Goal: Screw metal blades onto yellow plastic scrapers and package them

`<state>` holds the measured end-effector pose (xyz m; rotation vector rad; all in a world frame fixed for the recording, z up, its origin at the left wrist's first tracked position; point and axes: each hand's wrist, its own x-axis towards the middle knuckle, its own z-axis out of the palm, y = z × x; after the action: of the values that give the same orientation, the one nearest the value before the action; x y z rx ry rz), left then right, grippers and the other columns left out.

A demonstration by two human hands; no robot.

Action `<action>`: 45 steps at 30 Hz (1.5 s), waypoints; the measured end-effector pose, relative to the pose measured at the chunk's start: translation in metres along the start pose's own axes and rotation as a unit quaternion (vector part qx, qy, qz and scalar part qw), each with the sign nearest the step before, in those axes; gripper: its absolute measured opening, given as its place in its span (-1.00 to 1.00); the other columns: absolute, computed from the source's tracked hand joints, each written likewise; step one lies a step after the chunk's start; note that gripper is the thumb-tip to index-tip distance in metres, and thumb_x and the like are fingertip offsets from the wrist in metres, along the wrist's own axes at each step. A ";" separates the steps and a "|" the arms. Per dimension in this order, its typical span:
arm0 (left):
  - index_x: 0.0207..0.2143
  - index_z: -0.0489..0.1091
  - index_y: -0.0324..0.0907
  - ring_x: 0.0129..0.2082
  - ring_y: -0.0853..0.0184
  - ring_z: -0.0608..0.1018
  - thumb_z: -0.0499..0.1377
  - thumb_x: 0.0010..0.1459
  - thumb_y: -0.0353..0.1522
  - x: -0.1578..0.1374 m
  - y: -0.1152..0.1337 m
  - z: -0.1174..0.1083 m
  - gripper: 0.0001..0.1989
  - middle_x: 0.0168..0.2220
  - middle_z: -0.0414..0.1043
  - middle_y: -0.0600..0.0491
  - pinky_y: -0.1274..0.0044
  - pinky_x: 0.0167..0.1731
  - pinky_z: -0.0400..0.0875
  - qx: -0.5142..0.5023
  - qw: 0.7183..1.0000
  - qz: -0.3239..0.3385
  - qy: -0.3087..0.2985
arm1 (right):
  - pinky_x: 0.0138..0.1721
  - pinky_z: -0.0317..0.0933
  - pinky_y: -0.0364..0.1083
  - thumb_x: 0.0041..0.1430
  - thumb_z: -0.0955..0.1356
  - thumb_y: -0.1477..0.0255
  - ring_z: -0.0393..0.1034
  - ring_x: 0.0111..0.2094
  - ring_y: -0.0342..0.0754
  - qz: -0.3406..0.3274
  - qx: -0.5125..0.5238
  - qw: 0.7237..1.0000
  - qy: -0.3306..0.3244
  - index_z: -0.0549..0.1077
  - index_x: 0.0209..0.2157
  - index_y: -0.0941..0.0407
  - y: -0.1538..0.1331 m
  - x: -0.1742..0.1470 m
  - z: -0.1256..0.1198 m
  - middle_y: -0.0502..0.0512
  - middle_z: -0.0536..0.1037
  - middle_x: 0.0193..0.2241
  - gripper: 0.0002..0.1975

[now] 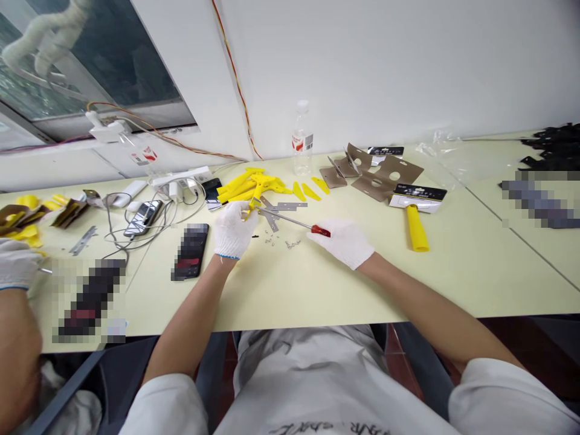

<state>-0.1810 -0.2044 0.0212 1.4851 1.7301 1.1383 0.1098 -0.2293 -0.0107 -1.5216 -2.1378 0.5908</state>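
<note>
My left hand [235,231], in a white knit glove, is closed around a yellow plastic handle [252,207], most of which its fingers hide. A screwdriver [321,231] with a red grip is held in my gloved right hand [343,243]. Its long shaft points left, and the tip reaches the yellow handle at my left fingers. Just beyond my left hand lie several more yellow plastic handles [260,181] in a pile. Flat grey metal blades [290,206] rest beside them, and small screws [292,244] are scattered on the table between my hands.
A clear bottle [302,142] stands by the wall. Yellow pieces [310,191], brown cards [385,176] and a packaged yellow-handled scraper [415,226] lie to the right. Phones [190,252] and tangled cables [170,214] are left. A co-worker's gloved hand [18,264] holds a tool at far left.
</note>
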 end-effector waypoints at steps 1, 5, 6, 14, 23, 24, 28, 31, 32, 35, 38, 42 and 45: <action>0.26 0.53 -0.23 0.11 0.13 0.64 0.34 0.55 -0.20 0.002 -0.003 0.000 -0.61 0.22 0.53 -0.17 0.23 0.11 0.66 0.016 1.000 0.010 0.007 | -0.17 0.22 -0.02 0.50 0.38 0.16 0.58 -0.19 0.12 0.002 -0.007 1.000 -0.002 0.62 -0.24 0.07 -0.001 0.000 -0.001 0.17 0.73 -0.23 -0.69; 0.22 0.55 -0.25 0.08 0.14 0.65 0.34 0.55 -0.19 0.006 -0.012 0.000 -0.63 0.17 0.55 -0.15 0.24 0.10 0.66 0.068 0.996 0.052 0.029 | -0.21 0.19 -0.03 0.52 0.37 0.14 0.55 -0.25 0.09 0.012 0.007 1.000 -0.024 0.61 -0.27 0.07 -0.002 0.000 -0.005 0.13 0.71 -0.30 -0.65; 0.20 0.55 -0.25 0.09 0.13 0.65 0.34 0.54 -0.18 0.007 -0.014 0.000 -0.63 0.16 0.56 -0.15 0.24 0.11 0.65 0.078 0.995 0.061 0.032 | -0.22 0.19 -0.04 0.51 0.37 0.13 0.53 -0.27 0.07 0.012 0.018 0.999 -0.034 0.60 -0.29 0.07 -0.002 0.001 -0.006 0.11 0.69 -0.33 -0.63; -0.02 0.60 -0.18 -0.07 0.17 0.65 0.40 0.43 -0.29 0.009 -0.024 -0.005 -0.82 0.00 0.65 -0.07 0.22 0.11 0.58 0.170 0.975 0.136 0.041 | -0.54 0.13 -0.12 0.59 0.25 0.00 0.19 -0.64 -0.16 0.112 0.253 0.928 -0.251 0.61 -0.12 0.14 0.004 0.003 -0.015 0.02 0.58 -0.48 -0.47; 0.01 0.58 -0.16 -0.07 0.12 0.66 0.30 0.50 -0.18 0.012 -0.033 -0.004 -0.76 0.03 0.64 -0.11 0.16 0.11 0.57 0.223 0.958 0.175 0.034 | -0.67 -0.06 -0.17 0.45 0.32 -0.25 0.01 -0.73 -0.20 0.135 0.330 0.885 -0.301 0.43 -0.28 0.06 0.012 0.003 -0.016 -0.10 0.34 -0.71 -0.38; 0.02 0.58 -0.16 -0.05 0.11 0.66 0.30 0.50 -0.17 0.012 -0.034 -0.004 -0.75 0.04 0.64 -0.11 0.15 0.13 0.56 0.224 0.958 0.175 0.034 | -0.66 -0.06 -0.18 0.42 0.39 -0.20 0.03 -0.72 -0.21 0.125 0.311 0.896 -0.290 0.38 -0.32 0.05 0.011 0.003 -0.015 -0.13 0.31 -0.72 -0.42; 0.01 0.57 -0.17 -0.02 0.07 0.65 0.30 0.50 -0.16 0.012 -0.035 -0.004 -0.73 0.04 0.64 -0.14 0.10 0.18 0.53 0.226 0.958 0.170 0.038 | -0.54 0.09 -0.15 0.28 0.56 0.11 0.30 -0.62 -0.15 0.134 0.207 0.957 -0.152 0.26 -0.30 0.01 0.006 0.003 -0.009 -0.12 0.45 -0.56 -0.54; 0.01 0.57 -0.17 0.01 0.05 0.64 0.29 0.51 -0.16 0.013 -0.035 -0.004 -0.73 0.05 0.64 -0.15 0.09 0.21 0.51 0.225 0.959 0.165 0.044 | -0.36 0.19 -0.10 0.31 0.53 0.22 0.45 -0.44 -0.06 0.090 0.091 0.991 -0.046 0.32 -0.35 0.03 0.002 0.004 -0.004 -0.02 0.56 -0.44 -0.64; 0.02 0.57 -0.18 0.01 0.05 0.64 0.28 0.52 -0.15 0.013 -0.035 -0.004 -0.72 0.05 0.64 -0.15 0.09 0.21 0.51 0.224 0.960 0.164 0.045 | -0.31 0.20 -0.08 0.33 0.52 0.23 0.47 -0.38 -0.03 0.072 0.061 0.995 -0.027 0.35 -0.36 0.04 0.001 0.003 -0.004 0.02 0.59 -0.39 -0.67; 0.01 0.57 -0.18 -0.01 0.07 0.65 0.25 0.54 -0.11 0.013 -0.034 -0.005 -0.68 0.02 0.64 -0.15 0.11 0.16 0.55 0.221 0.961 0.161 0.046 | -0.25 0.18 -0.04 0.40 0.48 0.21 0.51 -0.27 0.05 0.040 0.015 0.999 -0.007 0.48 -0.33 0.07 -0.002 0.002 -0.003 0.11 0.66 -0.30 -0.72; 0.01 0.57 -0.18 -0.04 0.10 0.65 0.27 0.52 -0.08 0.013 -0.033 -0.005 -0.66 0.03 0.65 -0.14 0.15 0.09 0.59 0.216 0.963 0.157 0.046 | -0.23 0.18 -0.02 0.48 0.44 0.17 0.54 -0.22 0.10 0.022 -0.008 1.000 0.010 0.59 -0.27 0.08 -0.003 0.002 -0.003 0.17 0.70 -0.25 -0.71; 0.01 0.57 -0.18 -0.04 0.10 0.65 0.26 0.53 -0.08 0.012 -0.032 -0.005 -0.65 0.02 0.65 -0.13 0.15 0.07 0.60 0.211 0.964 0.156 0.041 | -0.21 0.23 -0.01 0.55 0.37 0.16 0.55 -0.22 0.12 0.016 0.013 1.000 -0.014 0.64 -0.21 0.07 0.001 0.003 -0.005 0.18 0.71 -0.24 -0.67; 0.00 0.58 -0.18 -0.06 0.12 0.65 0.28 0.51 -0.11 0.012 -0.031 -0.005 -0.68 0.00 0.66 -0.12 0.16 0.06 0.61 0.210 0.964 0.157 0.037 | -0.26 0.25 -0.05 0.57 0.34 0.14 0.47 -0.34 0.02 0.037 0.094 0.991 -0.085 0.60 -0.25 0.08 0.005 0.004 -0.006 0.12 0.65 -0.35 -0.63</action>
<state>-0.2025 -0.1947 -0.0024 2.0555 1.9205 1.0271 0.1157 -0.2235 -0.0078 -1.4981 -2.0863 0.9521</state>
